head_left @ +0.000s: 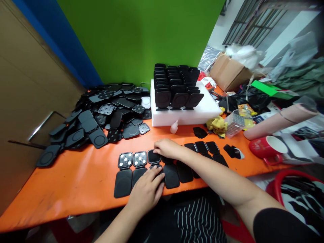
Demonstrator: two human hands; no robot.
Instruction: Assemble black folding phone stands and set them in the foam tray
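Observation:
A row of black hinged plastic cases [123, 173] lies open along the front of the orange table [76, 182]. Two of them at the left show round silver dots in their upper halves [125, 159]. My left hand [148, 189] rests flat on the lower half of the third case, fingers spread. My right hand [167, 148] presses down on the upper half of that same case [153, 157], fingers curled over it. More black case halves [202, 147] lie in a row to the right of my right hand.
A big heap of black case parts [101, 114] fills the back left. A white foam block [184, 108] carries stacked black parts [177, 84]. A red mug [268, 148], yellow cloth [217, 125], cardboard box [227, 72] and clutter crowd the right.

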